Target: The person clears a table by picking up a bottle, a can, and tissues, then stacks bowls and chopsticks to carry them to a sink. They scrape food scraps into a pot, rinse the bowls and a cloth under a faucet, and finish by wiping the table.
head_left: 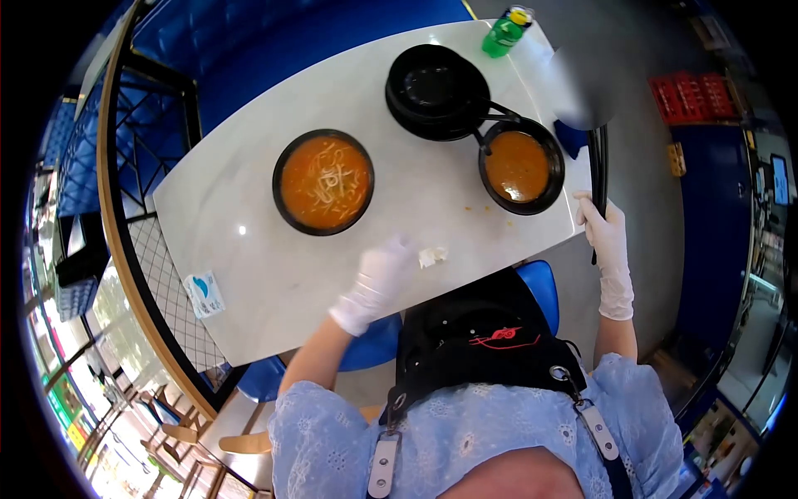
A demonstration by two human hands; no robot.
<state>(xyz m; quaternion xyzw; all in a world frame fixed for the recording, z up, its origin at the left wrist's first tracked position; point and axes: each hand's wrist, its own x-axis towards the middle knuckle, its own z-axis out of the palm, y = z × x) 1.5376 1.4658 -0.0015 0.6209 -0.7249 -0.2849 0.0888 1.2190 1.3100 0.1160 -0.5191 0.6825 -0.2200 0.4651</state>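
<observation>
The left hand point(378, 283), in a white glove, is reaching over the white marble-look bench point(249, 249) — its fingers loosely spread, holding nothing — just beside a small crumpled white paper scrap point(432, 255). The right hand point(607, 241) is curling its fingers around the dark chair-back edge point(597, 166), near the black round bowl of orange broth point(520, 165).

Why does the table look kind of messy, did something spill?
Yes, a little. Small orange drips dot the white table beside the bowl of broth, and a crumpled tissue lies loose near the left hand. Both soup bowls stand upright; nothing has tipped over.
</observation>
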